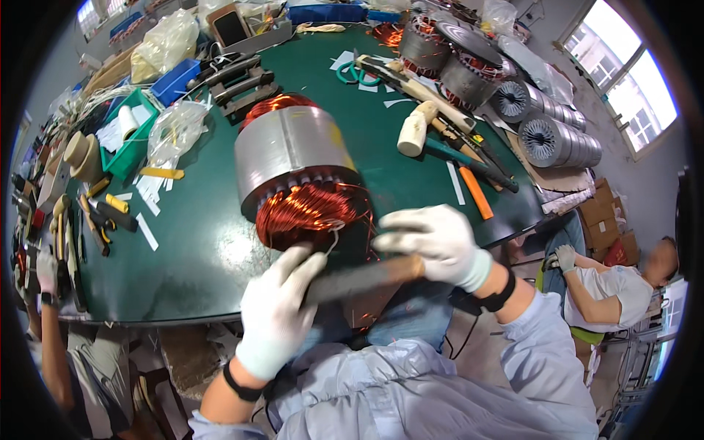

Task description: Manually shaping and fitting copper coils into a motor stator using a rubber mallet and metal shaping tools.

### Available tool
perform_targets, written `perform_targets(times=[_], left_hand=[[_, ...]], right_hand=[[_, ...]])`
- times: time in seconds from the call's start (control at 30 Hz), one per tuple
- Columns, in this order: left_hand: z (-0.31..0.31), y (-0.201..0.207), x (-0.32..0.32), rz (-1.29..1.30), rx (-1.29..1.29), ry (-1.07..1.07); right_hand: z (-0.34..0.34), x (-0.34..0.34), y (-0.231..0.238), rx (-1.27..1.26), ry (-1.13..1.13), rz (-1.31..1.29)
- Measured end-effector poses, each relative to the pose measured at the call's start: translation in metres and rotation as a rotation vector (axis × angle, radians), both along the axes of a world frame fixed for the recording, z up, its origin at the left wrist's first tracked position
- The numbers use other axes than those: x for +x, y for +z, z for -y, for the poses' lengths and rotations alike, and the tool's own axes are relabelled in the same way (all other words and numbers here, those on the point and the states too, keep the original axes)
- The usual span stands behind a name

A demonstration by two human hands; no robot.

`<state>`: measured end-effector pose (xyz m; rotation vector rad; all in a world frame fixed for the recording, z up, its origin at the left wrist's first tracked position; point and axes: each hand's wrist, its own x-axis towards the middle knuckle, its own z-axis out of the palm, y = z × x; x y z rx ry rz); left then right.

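A motor stator with a grey metal shell and copper-red windings lies on its side on the green table, its near coil facing me. A light cord loops at that coil's edge, and loose copper wires hang beside it. My left hand, white-gloved, is closed on one end of a dark flat bar, just below the coil. The bar is smeared by motion and ends in a tan tip. My right hand, also gloved, is beside that tip, its slightly blurred fingers stretched left toward the wires.
A pale mallet, an orange strip and green scissors lie right of the stator. More stators stand at the back right. A green bin and hand tools are at left. People sit at both sides.
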<state>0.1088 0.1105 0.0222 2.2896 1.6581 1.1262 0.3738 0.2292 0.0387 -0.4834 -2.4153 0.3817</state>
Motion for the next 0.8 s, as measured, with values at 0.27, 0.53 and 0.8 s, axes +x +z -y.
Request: perform_targets(times=[0.27, 0.53, 0.8], left_hand=[[0.093, 0.025, -0.036, 0.538, -0.816, 0.139], [0.085, 0.003, 0.005, 1.438, -1.078, -0.038], [0.064, -0.025, 0.048, 1.74, -0.979, -0.017]], right_hand=[[-0.092, 0.16, -0.018, 0.232, -0.993, 0.753], [-0.036, 0.118, 0.018, -0.851, -0.801, 0.071], [0.097, 0.079, 0.133, -0.116, -0.21, -0.376]])
